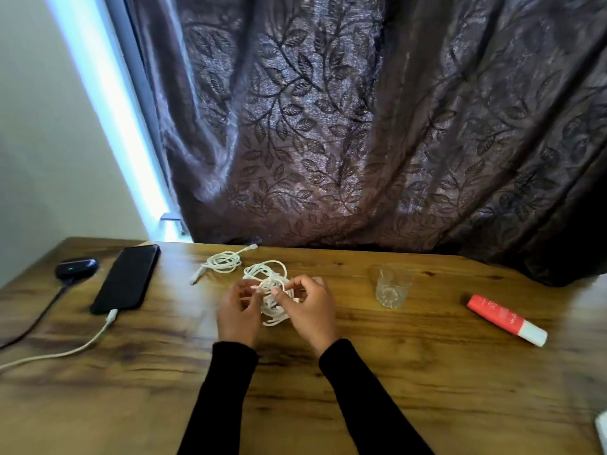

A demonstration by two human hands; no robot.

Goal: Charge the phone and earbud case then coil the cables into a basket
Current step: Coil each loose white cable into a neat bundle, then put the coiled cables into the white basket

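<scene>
A tangled white cable bundle (270,284) lies mid-table between my hands. My left hand (237,312) pinches strands on its left side, and my right hand (308,307) pinches strands on its right. A second white cable (223,262) lies loosely coiled just behind, untouched. At the left, a black phone (126,279) lies flat with a white charging cable (98,336) plugged into its near end. Beside it sits a black earbud case (76,268) with a dark cable (39,320) running from it toward the table's left edge. No basket is in view.
A clear drinking glass (392,287) stands right of my hands. A red and white tube (505,318) lies farther right on the wooden table (394,389). A white object (602,428) pokes in at the right edge. A dark leaf-patterned curtain (361,126) hangs behind the table.
</scene>
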